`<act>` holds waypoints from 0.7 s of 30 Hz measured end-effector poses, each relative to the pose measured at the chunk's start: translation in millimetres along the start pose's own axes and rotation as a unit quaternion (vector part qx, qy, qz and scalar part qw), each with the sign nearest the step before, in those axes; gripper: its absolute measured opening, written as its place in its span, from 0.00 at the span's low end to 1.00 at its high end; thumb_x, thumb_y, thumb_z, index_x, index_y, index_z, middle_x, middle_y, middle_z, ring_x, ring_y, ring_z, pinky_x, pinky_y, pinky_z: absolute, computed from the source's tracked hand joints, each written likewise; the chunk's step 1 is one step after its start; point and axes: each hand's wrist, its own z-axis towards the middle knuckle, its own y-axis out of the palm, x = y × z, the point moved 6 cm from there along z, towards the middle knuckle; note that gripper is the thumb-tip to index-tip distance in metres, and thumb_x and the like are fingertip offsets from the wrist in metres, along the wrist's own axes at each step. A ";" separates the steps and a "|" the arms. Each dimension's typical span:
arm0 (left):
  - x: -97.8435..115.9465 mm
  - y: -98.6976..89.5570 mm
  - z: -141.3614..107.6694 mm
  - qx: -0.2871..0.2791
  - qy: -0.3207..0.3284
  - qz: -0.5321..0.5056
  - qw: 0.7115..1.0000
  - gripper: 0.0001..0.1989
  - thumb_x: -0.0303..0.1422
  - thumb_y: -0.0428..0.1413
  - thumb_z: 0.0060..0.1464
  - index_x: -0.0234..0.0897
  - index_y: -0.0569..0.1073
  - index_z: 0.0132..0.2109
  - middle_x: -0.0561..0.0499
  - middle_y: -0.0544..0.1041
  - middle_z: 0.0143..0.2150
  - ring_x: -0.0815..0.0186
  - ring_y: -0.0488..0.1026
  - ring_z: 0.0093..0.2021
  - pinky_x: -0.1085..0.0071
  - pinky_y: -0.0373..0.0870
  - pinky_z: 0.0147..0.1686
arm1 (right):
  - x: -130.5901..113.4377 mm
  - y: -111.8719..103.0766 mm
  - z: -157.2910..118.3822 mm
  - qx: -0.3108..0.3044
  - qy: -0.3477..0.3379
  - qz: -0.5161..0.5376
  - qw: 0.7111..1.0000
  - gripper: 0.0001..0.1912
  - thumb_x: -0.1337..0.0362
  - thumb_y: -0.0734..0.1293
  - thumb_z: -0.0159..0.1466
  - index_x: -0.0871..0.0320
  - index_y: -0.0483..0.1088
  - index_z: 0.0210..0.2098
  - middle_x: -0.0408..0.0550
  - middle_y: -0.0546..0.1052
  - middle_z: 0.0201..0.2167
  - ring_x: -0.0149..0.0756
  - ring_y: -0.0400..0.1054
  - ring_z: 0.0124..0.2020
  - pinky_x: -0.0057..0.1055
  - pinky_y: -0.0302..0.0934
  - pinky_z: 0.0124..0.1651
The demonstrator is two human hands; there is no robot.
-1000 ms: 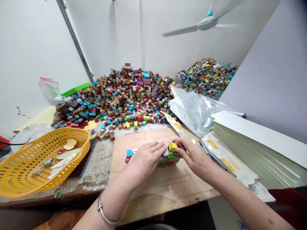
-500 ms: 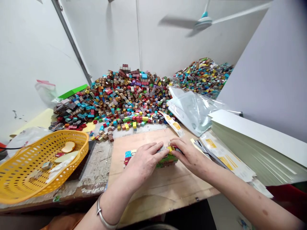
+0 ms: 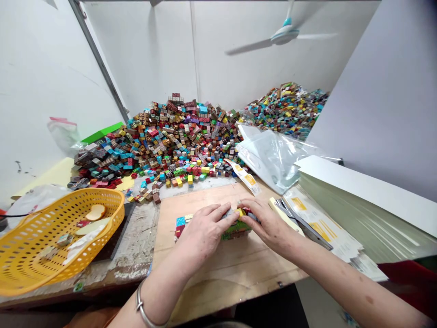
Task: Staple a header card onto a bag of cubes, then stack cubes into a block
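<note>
A block of small coloured cubes (image 3: 235, 231) rests on the wooden board (image 3: 218, 278), partly covered by both hands. My left hand (image 3: 206, 225) lies over its left and middle part, fingers bent onto the top. From the right, my right hand (image 3: 264, 221) grips cubes at the block's right end, near a yellow cube (image 3: 241, 212). The fingertips of both hands almost meet there. Blue and dark red cubes (image 3: 180, 223) show left of my left hand. The underside of the fingers is hidden.
Behind the board rises a big heap of coloured cubes (image 3: 184, 136). A yellow basket (image 3: 118, 200) stands at left. Clear plastic bags (image 3: 269, 155), scissors (image 3: 307, 225), label sheets (image 3: 327, 232) and a thick white paper stack (image 3: 368, 209) lie at right.
The view has shifted slightly. My right hand's fingers have moved a little at the yellow cube; both hands stay on the block.
</note>
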 end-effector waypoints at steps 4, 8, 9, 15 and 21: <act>-0.1 1.1 -0.5 -0.008 -0.006 -0.003 1.000 0.26 0.26 0.51 0.55 0.45 0.58 0.60 0.46 0.63 0.60 0.59 0.63 0.56 0.60 0.64 0.52 | 3.7 2.8 0.0 -0.003 -0.015 -0.002 1.000 0.13 0.61 0.61 0.62 0.57 0.63 0.46 0.55 0.71 0.43 0.43 0.64 0.47 0.45 0.60 0.50; -0.1 1.4 -1.4 -0.009 -0.009 -0.002 1.000 0.26 0.26 0.51 0.56 0.45 0.58 0.60 0.47 0.62 0.61 0.58 0.62 0.56 0.59 0.64 0.52 | 6.7 4.2 4.0 -0.037 -0.016 -0.008 0.999 0.18 0.58 0.64 0.59 0.59 0.62 0.47 0.56 0.71 0.43 0.45 0.64 0.47 0.44 0.60 0.49; 0.1 1.4 -1.4 -0.008 -0.008 -0.002 1.000 0.26 0.26 0.50 0.56 0.45 0.58 0.60 0.47 0.62 0.61 0.58 0.62 0.57 0.59 0.64 0.52 | 6.1 4.3 5.2 -0.048 -0.018 -0.010 0.999 0.19 0.58 0.65 0.59 0.59 0.62 0.47 0.56 0.71 0.44 0.46 0.64 0.47 0.44 0.60 0.48; 0.4 3.1 -1.7 0.001 -0.009 0.010 1.000 0.24 0.29 0.50 0.57 0.47 0.58 0.60 0.46 0.60 0.61 0.56 0.62 0.57 0.58 0.64 0.51 | -0.1 7.3 12.1 -0.098 -0.040 -0.016 0.994 0.26 0.58 0.69 0.55 0.60 0.61 0.50 0.57 0.70 0.46 0.46 0.62 0.49 0.44 0.58 0.51; 0.4 4.7 -3.0 0.007 -0.011 0.016 1.000 0.25 0.27 0.50 0.56 0.46 0.58 0.60 0.45 0.62 0.61 0.56 0.62 0.56 0.57 0.64 0.51 | 1.9 16.9 17.7 -0.078 -0.057 -0.043 0.994 0.18 0.62 0.67 0.57 0.58 0.64 0.47 0.55 0.73 0.44 0.45 0.65 0.47 0.45 0.60 0.50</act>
